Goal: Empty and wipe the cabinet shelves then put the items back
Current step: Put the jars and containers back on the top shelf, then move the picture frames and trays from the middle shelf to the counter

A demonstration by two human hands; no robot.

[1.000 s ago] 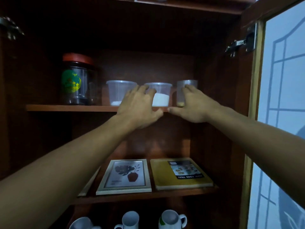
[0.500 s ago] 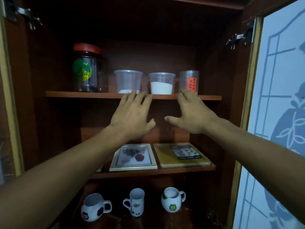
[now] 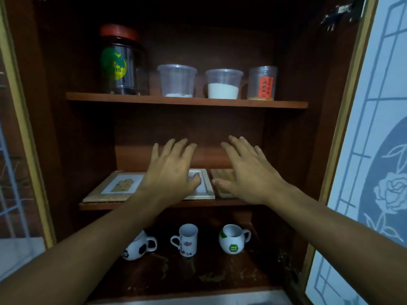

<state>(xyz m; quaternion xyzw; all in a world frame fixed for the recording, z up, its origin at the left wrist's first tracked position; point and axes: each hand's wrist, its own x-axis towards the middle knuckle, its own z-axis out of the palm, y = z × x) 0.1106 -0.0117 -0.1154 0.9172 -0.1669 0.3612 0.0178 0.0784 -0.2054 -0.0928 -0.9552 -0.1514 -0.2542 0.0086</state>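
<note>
The open wooden cabinet has a top shelf (image 3: 187,101) carrying a dark red-lidded jar (image 3: 119,62), a nearly empty clear tub (image 3: 177,81), a tub of white powder (image 3: 223,84) and a clear jar with an orange label (image 3: 262,83). On the middle shelf (image 3: 105,205) lie a picture frame (image 3: 114,187), a white-edged frame (image 3: 206,183) and a yellow board (image 3: 222,176). My left hand (image 3: 170,172) and my right hand (image 3: 248,170) hover above the middle shelf, fingers spread, holding nothing. The hands hide much of the white frame and board.
Three mugs stand on the bottom shelf: a football mug (image 3: 137,248), a tall white mug (image 3: 187,239) and a round green-patched mug (image 3: 233,238). A patterned glass door (image 3: 370,150) stands open on the right; another door edge (image 3: 24,128) is on the left.
Both hands have come down from the top shelf's front edge to the level of the middle shelf. The view has tilted down, so the bottom shelf's mugs show fully.
</note>
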